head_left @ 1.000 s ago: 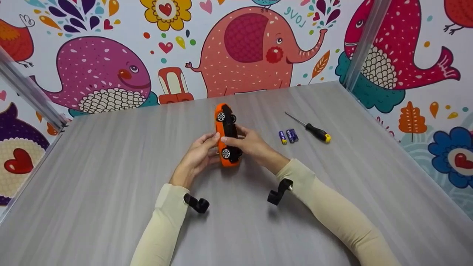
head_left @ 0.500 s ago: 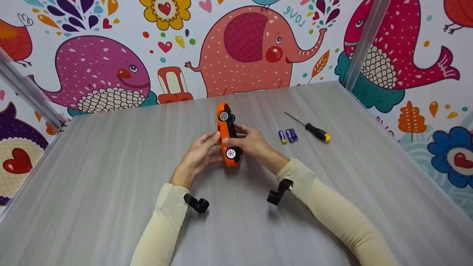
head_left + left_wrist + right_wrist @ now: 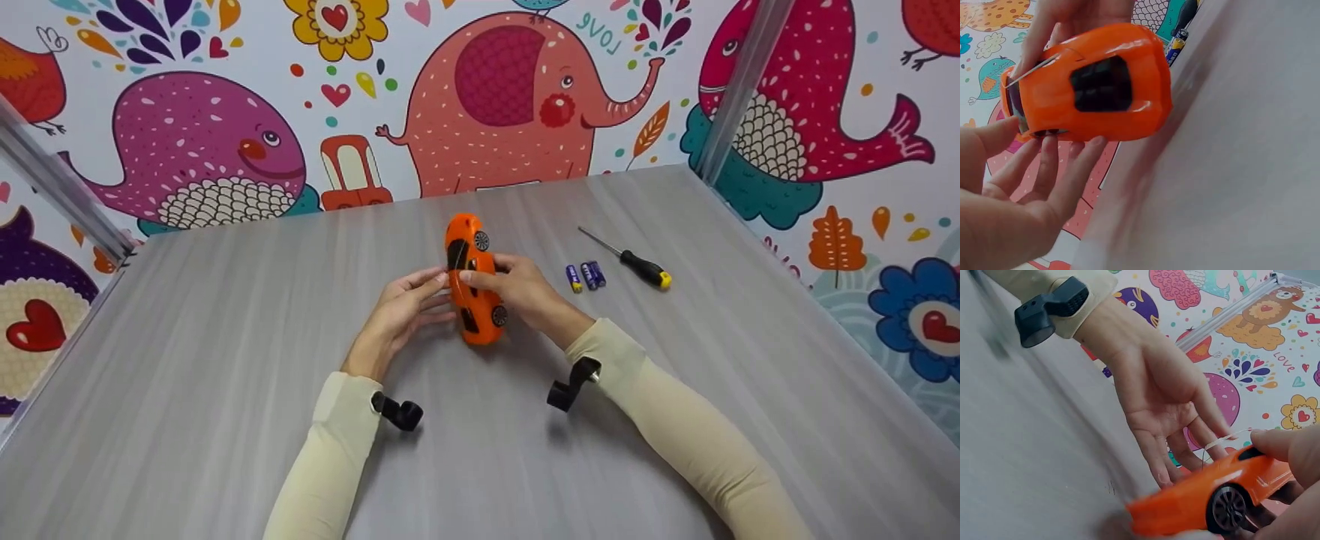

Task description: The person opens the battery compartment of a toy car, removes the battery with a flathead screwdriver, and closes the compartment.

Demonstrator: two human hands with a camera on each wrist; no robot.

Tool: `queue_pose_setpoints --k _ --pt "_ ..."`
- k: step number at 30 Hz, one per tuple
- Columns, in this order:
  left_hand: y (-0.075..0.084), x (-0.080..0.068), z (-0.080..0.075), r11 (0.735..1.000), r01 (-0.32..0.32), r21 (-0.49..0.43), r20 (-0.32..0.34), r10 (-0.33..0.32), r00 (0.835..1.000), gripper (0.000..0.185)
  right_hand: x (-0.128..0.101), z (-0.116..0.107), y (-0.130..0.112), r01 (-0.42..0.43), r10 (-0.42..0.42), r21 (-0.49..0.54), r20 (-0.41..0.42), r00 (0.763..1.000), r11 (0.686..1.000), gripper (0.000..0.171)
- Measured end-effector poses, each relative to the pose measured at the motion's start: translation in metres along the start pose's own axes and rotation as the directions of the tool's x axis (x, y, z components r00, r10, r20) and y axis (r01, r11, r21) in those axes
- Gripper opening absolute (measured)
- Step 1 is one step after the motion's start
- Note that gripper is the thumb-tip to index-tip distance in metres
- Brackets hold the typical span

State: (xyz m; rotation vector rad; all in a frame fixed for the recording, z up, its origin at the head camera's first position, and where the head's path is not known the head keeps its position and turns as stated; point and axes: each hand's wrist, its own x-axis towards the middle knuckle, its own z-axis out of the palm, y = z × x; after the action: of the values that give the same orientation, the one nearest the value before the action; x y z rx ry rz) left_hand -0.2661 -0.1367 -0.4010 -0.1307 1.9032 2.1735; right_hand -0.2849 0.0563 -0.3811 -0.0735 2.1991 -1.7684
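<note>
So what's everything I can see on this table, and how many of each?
toy car: 1, orange with dark windows, mid-table, between the two hands
batteries: 3 as far as I can tell, blue with yellow ends, lying together right of the car
screwdriver: 1, black handle with yellow end, just beyond the batteries
table: 1, grey wood grain
walls: bright cartoon animal prints, behind and at both sides
wrist cameras: 2, black, one on each wrist
sleeves: 2, cream
left hand: fingers straight, touching the car's side
right hand: grips the car
</note>
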Motion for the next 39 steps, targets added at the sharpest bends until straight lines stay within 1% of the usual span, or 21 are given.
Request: queue_pose_setpoints --k 5,8,11,14,17,19,23,26,31,35,39 --pt "0.0008 -0.0005 0.0017 1.000 -0.004 0.027 -0.031 0.005 1.000 0.044 0.0018 -0.0016 0.0005 0.001 0.000 0.030 -0.018 1.000 1.000 0.051" --pt "0.0008 -0.0007 0.0017 0.999 0.019 0.033 -0.035 -0.018 0.999 0.045 0.0023 -0.0011 0.0000 -0.020 0.021 0.036 -0.026 0.999 0.999 0.051" --pt "0.0005 -0.0008 0.0011 0.998 0.060 0.033 -0.007 -0.060 0.998 0.049 0.0023 -0.0012 -0.0009 -0.044 0.045 0.043 -0.036 0.998 0.998 0.053" --pt "-0.0002 -0.0010 0.0010 0.996 0.092 0.013 0.049 -0.093 0.995 0.054 0.0018 -0.0023 -0.0016 -0.049 0.052 0.052 -0.046 0.998 0.997 0.055" --pt "-0.0006 -0.0011 0.0016 0.996 0.089 -0.017 0.099 -0.086 0.991 0.057 0.0013 -0.0033 -0.0025 -0.035 0.039 0.081 -0.052 0.998 0.996 0.058" --pt "-0.0005 -0.0011 0.0021 0.997 0.074 -0.032 0.115 -0.070 0.991 0.058 0.0012 -0.0038 -0.0028 -0.022 0.028 0.097 -0.055 0.998 0.995 0.059" --pt "-0.0005 -0.0004 0.0024 0.998 0.049 -0.026 0.095 -0.046 0.994 0.058 0.0021 -0.0046 -0.0027 -0.007 0.014 0.108 -0.064 0.998 0.994 0.059" --pt "-0.0011 0.0003 0.0028 0.999 0.045 -0.021 0.062 -0.044 0.997 0.058 0.0025 -0.0053 -0.0026 -0.010 0.018 0.097 -0.078 0.997 0.995 0.059" --pt "-0.0007 0.0002 0.0044 0.999 0.041 -0.021 0.031 -0.040 0.999 0.058 0.0027 -0.0065 -0.0029 0.001 0.006 0.080 -0.087 0.996 0.997 0.059" --pt "-0.0007 0.0000 0.0050 0.999 0.041 0.001 -0.003 -0.041 0.999 0.057 0.0032 -0.0067 -0.0026 0.012 -0.008 0.059 -0.073 0.997 0.998 0.064" --pt "-0.0023 0.0007 0.0050 0.999 0.043 0.012 -0.038 -0.043 0.998 0.054 0.0039 -0.0064 -0.0014 -0.013 0.014 0.028 -0.041 0.999 1.000 0.072"
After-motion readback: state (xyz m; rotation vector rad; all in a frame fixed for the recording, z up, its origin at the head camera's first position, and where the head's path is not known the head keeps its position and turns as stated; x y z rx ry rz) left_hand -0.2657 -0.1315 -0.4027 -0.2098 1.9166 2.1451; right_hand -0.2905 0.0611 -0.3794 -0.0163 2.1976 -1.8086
